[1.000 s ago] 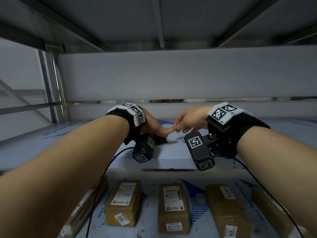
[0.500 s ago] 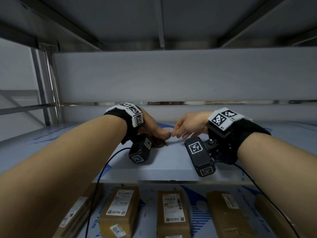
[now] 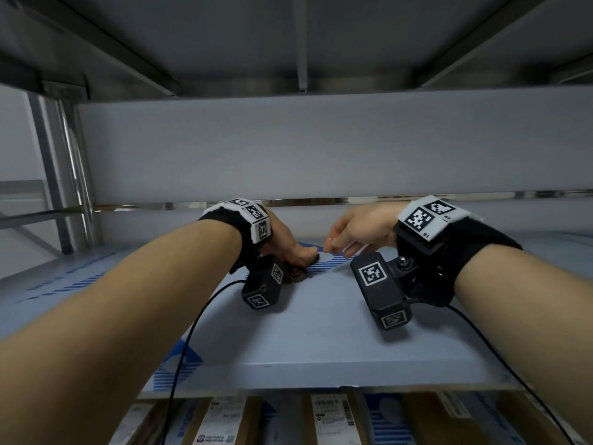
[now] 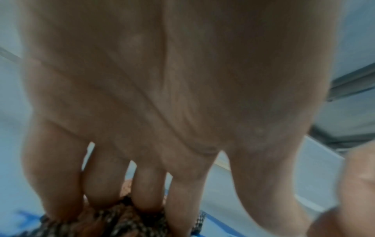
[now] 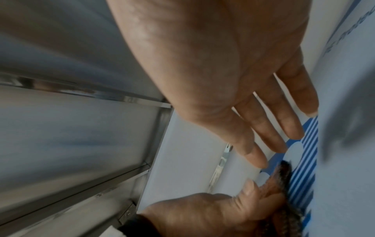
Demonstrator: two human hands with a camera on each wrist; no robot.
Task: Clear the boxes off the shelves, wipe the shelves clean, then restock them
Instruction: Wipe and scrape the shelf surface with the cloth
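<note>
Pressing cloth (image 3: 296,273) onto shelf (image 3: 321,332): left hand (image 3: 288,242); right hand (image 3: 362,229) beside, apart.

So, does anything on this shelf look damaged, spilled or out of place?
Nothing stands out. The shelf looks intact, with no spill. The left hand presses a cloth on it; the right hand hovers open.
</note>
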